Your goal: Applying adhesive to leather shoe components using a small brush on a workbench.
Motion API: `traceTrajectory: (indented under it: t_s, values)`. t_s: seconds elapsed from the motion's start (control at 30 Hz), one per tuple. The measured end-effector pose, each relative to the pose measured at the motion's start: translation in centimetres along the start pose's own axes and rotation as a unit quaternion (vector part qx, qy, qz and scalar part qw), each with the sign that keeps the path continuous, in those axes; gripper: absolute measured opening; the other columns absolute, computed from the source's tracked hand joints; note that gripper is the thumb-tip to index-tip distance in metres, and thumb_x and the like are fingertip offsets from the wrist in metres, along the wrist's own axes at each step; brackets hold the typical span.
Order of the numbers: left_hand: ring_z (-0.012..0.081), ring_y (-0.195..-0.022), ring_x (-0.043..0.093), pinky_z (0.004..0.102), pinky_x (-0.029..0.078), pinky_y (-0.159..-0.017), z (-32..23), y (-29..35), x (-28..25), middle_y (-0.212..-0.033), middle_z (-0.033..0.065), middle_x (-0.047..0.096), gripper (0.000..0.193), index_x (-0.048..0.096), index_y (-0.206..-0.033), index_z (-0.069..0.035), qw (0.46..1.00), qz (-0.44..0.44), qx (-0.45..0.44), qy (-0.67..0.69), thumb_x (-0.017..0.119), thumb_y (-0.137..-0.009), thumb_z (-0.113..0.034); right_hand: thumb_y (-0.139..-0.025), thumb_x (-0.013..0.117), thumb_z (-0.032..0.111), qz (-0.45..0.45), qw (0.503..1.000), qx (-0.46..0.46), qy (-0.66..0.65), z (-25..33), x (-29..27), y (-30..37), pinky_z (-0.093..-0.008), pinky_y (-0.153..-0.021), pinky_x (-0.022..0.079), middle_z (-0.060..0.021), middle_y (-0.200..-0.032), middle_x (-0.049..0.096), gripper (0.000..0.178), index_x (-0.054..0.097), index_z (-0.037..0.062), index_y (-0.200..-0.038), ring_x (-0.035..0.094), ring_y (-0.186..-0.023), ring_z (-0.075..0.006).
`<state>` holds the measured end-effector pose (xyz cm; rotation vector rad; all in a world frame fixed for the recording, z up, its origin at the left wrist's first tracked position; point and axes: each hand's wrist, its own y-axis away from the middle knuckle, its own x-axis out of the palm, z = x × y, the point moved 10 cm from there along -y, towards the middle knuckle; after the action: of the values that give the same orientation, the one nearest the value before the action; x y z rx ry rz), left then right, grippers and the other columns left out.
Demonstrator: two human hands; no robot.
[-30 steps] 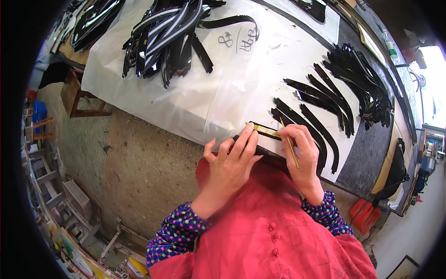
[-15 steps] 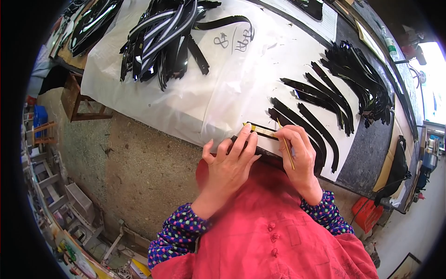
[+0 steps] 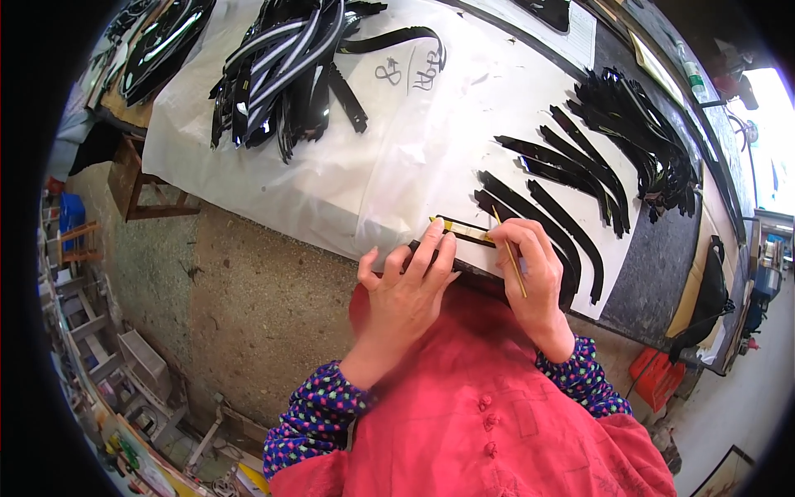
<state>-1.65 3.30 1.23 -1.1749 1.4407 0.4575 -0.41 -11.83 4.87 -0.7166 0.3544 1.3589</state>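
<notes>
At the near edge of the table, my left hand (image 3: 406, 286) bends over a narrow black plastic strip (image 3: 474, 241), fingertips pressing its left end and thumb tucked at the near side. Yellow and pale patches show along that strip; part of it is hidden by the fingers. My right hand (image 3: 532, 265) pinches a thin, pointed, wood-coloured stick (image 3: 518, 276) over the strip's right end, with the stick tilted and its upper tip pointing away from me. Just beyond the right hand lie several curved black strips (image 3: 571, 230) on white sheeting.
White sheeting (image 3: 323, 186) with handwriting covers the table. A heap of glossy black strips (image 3: 290, 87) lies far left, another black bundle (image 3: 633, 132) far right. A wooden stool (image 3: 128, 178) stands left of the table; a red crate (image 3: 654, 377) sits on the floor at right.
The whole view has shifted very slightly. Both hands keep nearly the same pose on the strip and the stick.
</notes>
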Motion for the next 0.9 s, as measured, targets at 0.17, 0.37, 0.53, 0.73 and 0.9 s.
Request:
traceTrajectory:
  t_s: [0.17,0.37,0.53,0.73,0.9]
  values:
    - [0.0161,-0.11,0.05,0.0472,0.025,-0.106,-0.1,0.0,0.0,-0.151,-0.007,0.049,0.06,0.056,-0.139,-0.022,1.0,-0.006,0.007,-0.009,0.076,-0.083,-0.034,-0.083,0.062,-0.015,0.009,1.0,0.025,-0.015,-0.6,0.1,0.2,-0.0375,-0.077,0.055,-0.0159,-0.101,0.063,0.028,0.064,0.0008,-0.106,0.065,-0.09,-0.0323]
    - [0.0159,-0.11,0.05,0.047,0.025,-0.107,0.0,0.0,0.1,-0.151,-0.0067,0.049,0.059,0.056,-0.139,-0.022,1.0,0.002,-0.001,0.009,0.076,-0.084,-0.033,-0.083,0.062,-0.015,0.009,1.0,0.009,-0.003,-0.3,0.0,0.1,-0.0374,-0.076,0.054,-0.0157,-0.102,0.063,0.028,0.064,0.0014,-0.106,0.065,-0.089,-0.0323]
    - [0.0153,-0.11,0.05,0.0466,0.024,-0.107,0.2,0.0,0.2,-0.151,-0.0066,0.049,0.058,0.055,-0.14,-0.022,1.0,0.008,-0.011,0.025,0.074,-0.086,-0.033,-0.083,0.062,-0.014,0.009,1.0,0.011,0.001,0.0,0.0,-0.1,-0.0372,-0.076,0.054,-0.0152,-0.102,0.063,0.028,0.064,0.0015,-0.106,0.065,-0.089,-0.0322]
    - [0.0142,-0.109,0.049,0.0455,0.025,-0.106,0.1,-0.1,0.3,-0.15,-0.008,0.049,0.059,0.054,-0.144,-0.024,1.0,0.012,-0.011,0.014,0.072,-0.089,-0.034,-0.084,0.062,-0.014,0.005,1.0,-0.001,0.009,0.3,-0.1,-0.1,-0.0375,-0.075,0.054,-0.015,-0.102,0.063,0.027,0.064,0.0017,-0.106,0.066,-0.089,-0.0325]
    - [0.0147,-0.107,0.048,0.0465,0.027,-0.104,0.1,0.0,0.5,-0.151,-0.0094,0.046,0.06,0.052,-0.148,-0.03,1.0,0.018,-0.013,0.0,0.069,-0.091,-0.035,-0.084,0.063,-0.013,0.007,1.0,-0.013,0.011,0.5,-0.1,-0.2,-0.0377,-0.075,0.054,-0.0152,-0.102,0.063,0.026,0.064,0.0015,-0.106,0.066,-0.089,-0.0328]
